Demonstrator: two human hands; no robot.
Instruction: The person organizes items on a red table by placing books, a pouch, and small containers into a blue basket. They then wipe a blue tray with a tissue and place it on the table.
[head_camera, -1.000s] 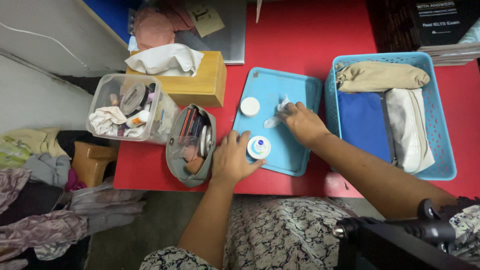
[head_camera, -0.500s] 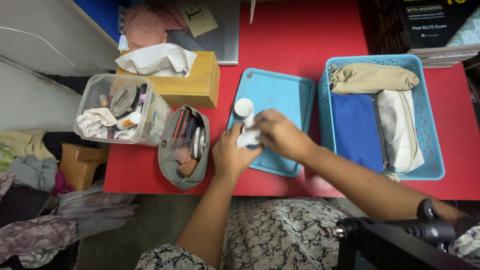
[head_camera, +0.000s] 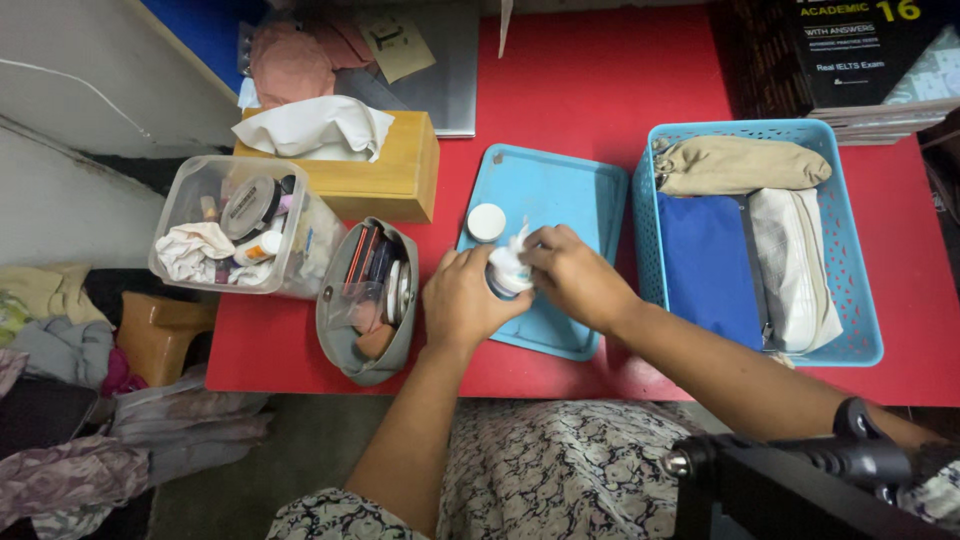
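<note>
Cream jar (head_camera: 506, 272), small and round with a white and blue top, sits gripped in the left hand (head_camera: 462, 305) above the near-left corner of the light blue tray (head_camera: 560, 195). Left of it lie a clear tub of cosmetics (head_camera: 235, 225) and a grey pouch (head_camera: 368, 290). A crumpled white tissue (head_camera: 518, 243) is pinched in the right hand (head_camera: 572, 275) and pressed against the jar's top; wiping looks underway, not finished. A white lid (head_camera: 486, 222) rests on the tray, off the jar. Farther right stands a blue basket (head_camera: 860, 300) of folded pouches.

Bare tray (head_camera: 560, 185) beyond white lid (head_camera: 486, 222)
</note>
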